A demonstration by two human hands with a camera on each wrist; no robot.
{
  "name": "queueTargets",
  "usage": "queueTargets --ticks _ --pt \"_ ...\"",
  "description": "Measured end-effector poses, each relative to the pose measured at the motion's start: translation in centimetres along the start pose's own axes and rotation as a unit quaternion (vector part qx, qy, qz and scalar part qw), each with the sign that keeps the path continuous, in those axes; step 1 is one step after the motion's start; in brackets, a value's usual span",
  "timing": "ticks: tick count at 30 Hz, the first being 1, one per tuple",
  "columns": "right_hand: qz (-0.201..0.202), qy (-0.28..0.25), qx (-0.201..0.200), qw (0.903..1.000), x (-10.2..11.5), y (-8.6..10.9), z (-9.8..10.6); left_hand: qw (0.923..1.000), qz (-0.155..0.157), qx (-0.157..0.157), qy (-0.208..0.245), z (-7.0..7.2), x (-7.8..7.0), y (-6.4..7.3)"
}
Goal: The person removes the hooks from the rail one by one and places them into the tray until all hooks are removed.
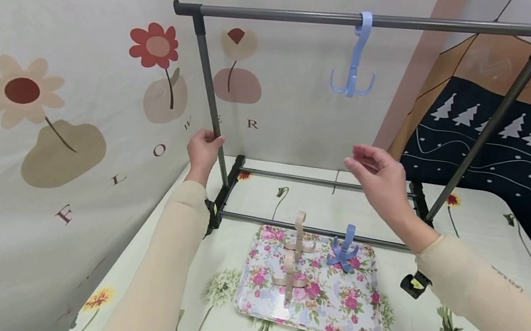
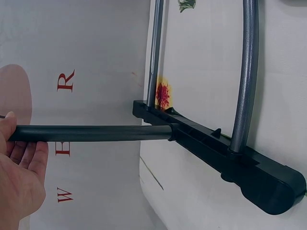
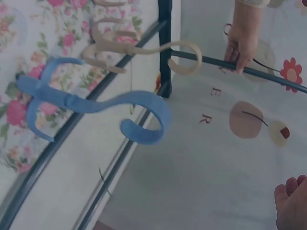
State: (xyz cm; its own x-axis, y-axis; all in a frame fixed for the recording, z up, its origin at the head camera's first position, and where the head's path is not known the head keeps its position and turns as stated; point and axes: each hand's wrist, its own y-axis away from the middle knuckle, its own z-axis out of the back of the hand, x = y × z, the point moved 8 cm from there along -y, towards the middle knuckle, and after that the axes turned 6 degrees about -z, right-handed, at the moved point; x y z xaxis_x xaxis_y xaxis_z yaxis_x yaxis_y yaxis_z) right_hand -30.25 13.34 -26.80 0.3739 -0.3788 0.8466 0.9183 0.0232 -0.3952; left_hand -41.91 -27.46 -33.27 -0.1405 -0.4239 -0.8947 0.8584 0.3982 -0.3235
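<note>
My left hand (image 1: 203, 151) grips the left upright of a dark grey metal clothes rack (image 1: 287, 17), thumb and fingers round the pole (image 2: 91, 133) in the left wrist view. My right hand (image 1: 380, 182) is in the air inside the frame, fingers loosely bent and holding nothing; only its fingertips show at the lower right of the right wrist view. A light blue multi-prong hook (image 1: 356, 59) hangs from the top bar. Below, a floral tray (image 1: 325, 317) carries a blue hook (image 1: 346, 252) and two beige hooks (image 1: 298, 242), (image 1: 287, 280), all with their curved ends toward the rack.
The rack's black feet (image 1: 233, 183) and two lower bars (image 1: 294, 178) rest on a flower-print cloth (image 1: 163, 299). A pale flower-print wall covering (image 1: 86, 18) runs behind and left. At the right hangs a dark cloth with white trees (image 1: 500, 143).
</note>
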Motion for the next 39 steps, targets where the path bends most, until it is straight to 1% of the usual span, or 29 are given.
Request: queueTargets --ticks 6,13,24,31,34,39 --pt "-0.005 0.000 -0.025 0.9997 1.2 -2.1 1.0 1.0000 -0.001 -0.002 -0.002 0.1 0.2 0.1" --pt "-0.006 -0.010 -0.050 0.9987 3.2 -4.2 1.9 1.0000 0.001 -0.003 -0.001 0.2 0.4 0.1" --pt "-0.039 -0.017 -0.110 0.9930 6.0 -7.3 2.8 1.0000 0.004 0.000 0.003 0.2 0.6 -0.1" --pt "-0.062 -0.008 -0.139 0.9884 7.0 -9.5 3.3 0.9999 0.006 0.003 0.011 0.1 0.6 -0.1" --pt "-0.068 -0.017 -0.149 0.9863 7.3 -10.4 3.5 0.9999 0.006 0.004 0.013 0.1 0.5 -0.1" --pt "-0.077 -0.012 -0.164 0.9833 7.7 -11.4 3.7 0.9999 0.007 0.007 0.011 -0.1 0.3 0.0"
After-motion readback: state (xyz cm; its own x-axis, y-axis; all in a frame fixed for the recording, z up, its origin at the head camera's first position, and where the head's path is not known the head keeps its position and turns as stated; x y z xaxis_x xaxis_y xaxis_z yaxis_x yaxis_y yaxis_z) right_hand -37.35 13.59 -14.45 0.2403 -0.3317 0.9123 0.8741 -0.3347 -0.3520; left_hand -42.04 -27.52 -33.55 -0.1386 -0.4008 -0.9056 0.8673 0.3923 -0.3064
